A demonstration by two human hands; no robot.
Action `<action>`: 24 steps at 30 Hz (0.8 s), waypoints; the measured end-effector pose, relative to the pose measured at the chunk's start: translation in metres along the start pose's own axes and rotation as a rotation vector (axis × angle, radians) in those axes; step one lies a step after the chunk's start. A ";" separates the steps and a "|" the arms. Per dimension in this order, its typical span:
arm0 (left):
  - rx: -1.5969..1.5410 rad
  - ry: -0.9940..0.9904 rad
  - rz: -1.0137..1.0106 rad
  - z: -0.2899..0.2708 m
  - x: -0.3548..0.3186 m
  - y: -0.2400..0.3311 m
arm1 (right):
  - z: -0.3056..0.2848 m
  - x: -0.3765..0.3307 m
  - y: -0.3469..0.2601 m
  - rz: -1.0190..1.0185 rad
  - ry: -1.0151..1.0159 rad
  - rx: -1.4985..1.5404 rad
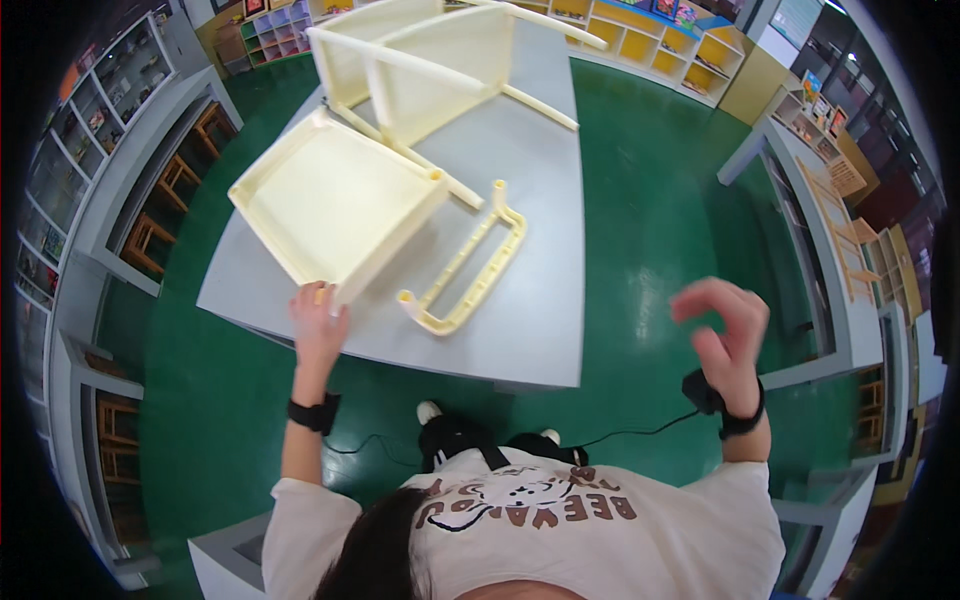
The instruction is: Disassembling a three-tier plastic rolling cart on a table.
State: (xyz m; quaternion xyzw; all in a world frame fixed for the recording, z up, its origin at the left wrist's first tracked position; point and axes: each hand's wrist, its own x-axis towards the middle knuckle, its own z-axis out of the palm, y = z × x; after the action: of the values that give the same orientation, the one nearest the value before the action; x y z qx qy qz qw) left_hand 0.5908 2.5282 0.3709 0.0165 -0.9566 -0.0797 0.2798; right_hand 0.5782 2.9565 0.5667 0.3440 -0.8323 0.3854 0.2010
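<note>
A cream plastic chair seat panel (pixel 335 205) lies tilted on the grey table (pixel 545 240). My left hand (pixel 318 322) grips the seat's near corner at the table's front edge. Beside it lies a loose cream U-shaped leg frame (pixel 470 270). Further back stands the chair's backrest and leg assembly (pixel 440 65), joined to the seat's far side. My right hand (pixel 725 325) hovers in the air right of the table, above the green floor, fingers curled and apart, holding nothing. Both wrists wear black bands.
Green floor (pixel 650 200) surrounds the table. Grey shelving with wooden chairs (pixel 165 190) lines the left side. Another grey table (pixel 830 260) with wooden frames stands at the right. Coloured cubby shelves (pixel 660 45) run along the back wall. A black cable (pixel 620 432) trails on the floor near my feet.
</note>
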 end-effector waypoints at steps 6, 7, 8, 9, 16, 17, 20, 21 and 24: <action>-0.079 0.093 -0.013 -0.042 -0.001 0.074 | -0.111 -0.059 -0.051 -0.341 0.184 -0.206; -0.091 0.099 -0.057 -0.044 -0.006 0.084 | -0.121 -0.063 -0.052 -0.344 0.180 -0.190; -0.088 0.083 -0.056 -0.044 -0.010 0.096 | -0.133 -0.066 -0.052 -0.347 0.176 -0.174; -0.075 0.087 -0.066 -0.043 -0.010 0.108 | -0.150 -0.071 -0.051 -0.336 0.180 -0.175; -0.135 0.072 -0.073 -0.026 0.006 0.196 | -0.209 -0.083 0.002 -0.298 0.207 -0.103; -0.126 0.066 -0.079 -0.024 0.010 0.202 | -0.217 -0.082 0.011 -0.278 0.151 -0.120; -0.165 0.011 -0.088 -0.016 0.024 0.223 | -0.243 -0.072 0.065 -0.453 0.021 0.054; -0.182 0.031 -0.099 -0.011 0.033 0.228 | -0.251 -0.065 0.086 -0.647 -0.038 0.245; -0.151 0.085 -0.184 -0.001 0.037 0.242 | -0.264 -0.025 0.108 -0.650 -0.134 0.098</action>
State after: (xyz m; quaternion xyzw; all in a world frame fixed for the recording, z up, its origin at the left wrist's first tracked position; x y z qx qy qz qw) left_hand 0.5632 2.7638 0.4311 0.0867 -0.9296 -0.1761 0.3121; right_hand 0.5352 3.2227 0.6616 0.6252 -0.6710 0.3172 0.2414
